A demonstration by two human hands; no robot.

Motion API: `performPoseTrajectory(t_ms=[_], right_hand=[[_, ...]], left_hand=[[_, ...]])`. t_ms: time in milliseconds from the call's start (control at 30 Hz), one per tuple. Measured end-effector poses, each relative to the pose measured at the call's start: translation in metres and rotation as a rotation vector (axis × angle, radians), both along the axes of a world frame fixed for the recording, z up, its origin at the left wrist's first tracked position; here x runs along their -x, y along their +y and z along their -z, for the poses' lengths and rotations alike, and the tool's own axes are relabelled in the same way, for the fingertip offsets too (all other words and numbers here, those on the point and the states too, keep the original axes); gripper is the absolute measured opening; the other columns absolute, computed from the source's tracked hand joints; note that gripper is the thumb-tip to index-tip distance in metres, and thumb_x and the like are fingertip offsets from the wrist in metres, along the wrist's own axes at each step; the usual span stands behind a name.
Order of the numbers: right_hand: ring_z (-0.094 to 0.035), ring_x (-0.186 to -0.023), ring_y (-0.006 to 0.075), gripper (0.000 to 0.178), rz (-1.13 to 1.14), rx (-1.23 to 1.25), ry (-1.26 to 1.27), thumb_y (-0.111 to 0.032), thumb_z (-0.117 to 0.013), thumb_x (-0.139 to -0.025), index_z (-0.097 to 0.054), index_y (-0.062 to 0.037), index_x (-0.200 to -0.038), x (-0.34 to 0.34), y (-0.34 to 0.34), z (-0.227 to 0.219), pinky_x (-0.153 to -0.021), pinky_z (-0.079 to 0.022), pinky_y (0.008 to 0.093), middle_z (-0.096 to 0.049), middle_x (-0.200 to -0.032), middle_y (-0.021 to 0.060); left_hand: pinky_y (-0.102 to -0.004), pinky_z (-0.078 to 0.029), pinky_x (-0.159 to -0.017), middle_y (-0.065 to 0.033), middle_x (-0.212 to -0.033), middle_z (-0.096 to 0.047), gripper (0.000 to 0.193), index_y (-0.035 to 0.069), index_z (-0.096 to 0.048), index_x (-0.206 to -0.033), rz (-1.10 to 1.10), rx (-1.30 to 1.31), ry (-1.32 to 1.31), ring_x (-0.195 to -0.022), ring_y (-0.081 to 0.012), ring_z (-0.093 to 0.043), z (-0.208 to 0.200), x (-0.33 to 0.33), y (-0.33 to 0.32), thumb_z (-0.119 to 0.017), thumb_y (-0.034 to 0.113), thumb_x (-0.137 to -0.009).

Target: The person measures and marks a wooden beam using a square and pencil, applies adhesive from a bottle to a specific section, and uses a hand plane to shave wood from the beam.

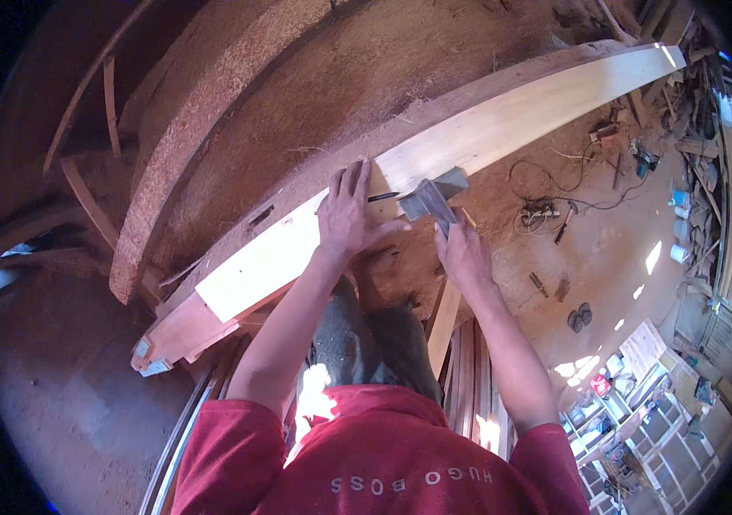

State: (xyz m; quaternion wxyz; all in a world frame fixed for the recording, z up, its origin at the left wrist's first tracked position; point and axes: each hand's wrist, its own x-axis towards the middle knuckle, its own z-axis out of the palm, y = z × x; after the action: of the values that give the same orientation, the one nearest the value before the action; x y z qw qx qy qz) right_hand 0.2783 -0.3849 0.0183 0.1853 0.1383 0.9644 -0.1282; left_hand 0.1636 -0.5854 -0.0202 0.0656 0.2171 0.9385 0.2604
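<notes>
My right hand (465, 257) is closed around the handle of a grey T-shaped hand tool (437, 202), which sits at the near edge of a pale plank (542, 107). The tool's crosspiece slants from lower left to upper right, roughly along the plank's own long axis; its handle runs down and right into my grip. My left hand (349, 210) lies palm down on the wood, fingers extended and thumb out. A black pencil-like stick (383, 196) fills the gap between that hand and the tool; I cannot tell whether the hand pins it.

Beyond the plank, a curved timber (181, 159) arcs across my upper left. To the right, tangled cable (538, 213) clutters the ground, with a dark-handled tool (566, 223) near it and a pair of sandals (580, 318) farther down. White tubs (680, 254) stand by the right-hand wall, their contents too small to make out. A white gridded frame (662, 433) at lower right has a red item (600, 385) among its clutter.
</notes>
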Motion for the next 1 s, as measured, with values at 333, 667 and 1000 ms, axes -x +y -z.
performPoseTrajectory(t_ms=[333, 667, 1000], right_hand=[[-0.069, -0.082, 0.0486, 0.029, 0.194, 0.244, 0.747, -0.029, -0.064, -0.101, -0.062, -0.0011, -0.111, -0.007, -0.007, -0.039, -0.067, -0.054, 0.0547, -0.07, -0.094, 0.0277], [-0.071, -0.081, 0.0452, 0.033, 0.308, 0.291, 0.3, -0.025, -0.065, -0.101, -0.061, -0.0026, -0.124, -0.015, -0.003, -0.018, -0.064, -0.057, 0.0512, -0.071, -0.097, 0.0238], [-0.071, -0.077, 0.047, 0.029, 0.395, 0.278, 0.265, -0.023, -0.059, -0.102, -0.054, 0.0026, -0.116, 0.002, 0.016, -0.021, -0.063, -0.057, 0.0553, -0.069, -0.084, 0.0298]], left_hand=[[-0.0473, -0.05, -0.108, -0.0148, -0.151, -0.047, 0.121, 0.014, -0.034, -0.16, 0.077, 0.171, -0.148, -0.139, -0.0355, -0.046, -0.018, 0.002, -0.014, -0.093, 0.04, -0.057], [-0.0518, -0.046, -0.109, -0.0239, -0.147, -0.049, 0.116, 0.001, -0.04, -0.154, 0.132, 0.216, 0.087, -0.133, -0.0437, -0.05, -0.006, -0.007, -0.008, -0.088, 0.055, -0.064], [-0.0536, -0.048, -0.106, -0.0236, -0.145, -0.051, 0.114, 0.001, -0.043, -0.153, 0.164, 0.216, 0.104, -0.132, -0.0436, -0.051, -0.004, -0.004, -0.001, -0.082, 0.066, -0.067]])
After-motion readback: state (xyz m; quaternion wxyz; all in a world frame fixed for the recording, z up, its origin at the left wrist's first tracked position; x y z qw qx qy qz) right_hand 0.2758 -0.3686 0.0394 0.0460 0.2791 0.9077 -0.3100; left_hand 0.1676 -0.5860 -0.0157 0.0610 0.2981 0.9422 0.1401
